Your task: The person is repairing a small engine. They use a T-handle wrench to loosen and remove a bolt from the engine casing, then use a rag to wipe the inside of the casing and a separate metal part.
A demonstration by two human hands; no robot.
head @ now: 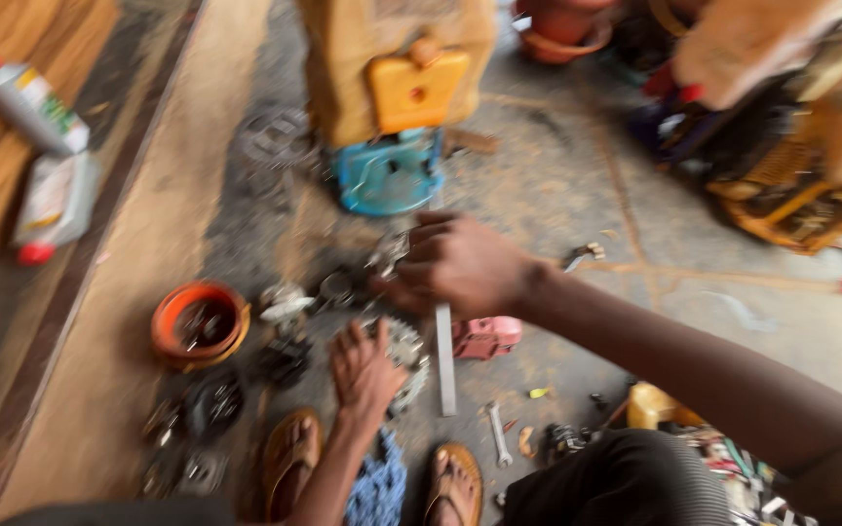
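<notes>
Our left hand (364, 368) rests spread on a round metal engine part (403, 353) on the floor. Our right hand (460, 265) closes around a small metal piece (388, 251). An orange bowl (197, 323), pink part (486, 337), spanner (497, 433) and blue casing (387, 173) crowd around.

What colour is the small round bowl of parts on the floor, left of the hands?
Orange bowl, with dark parts inside; seen in the head view.
</notes>
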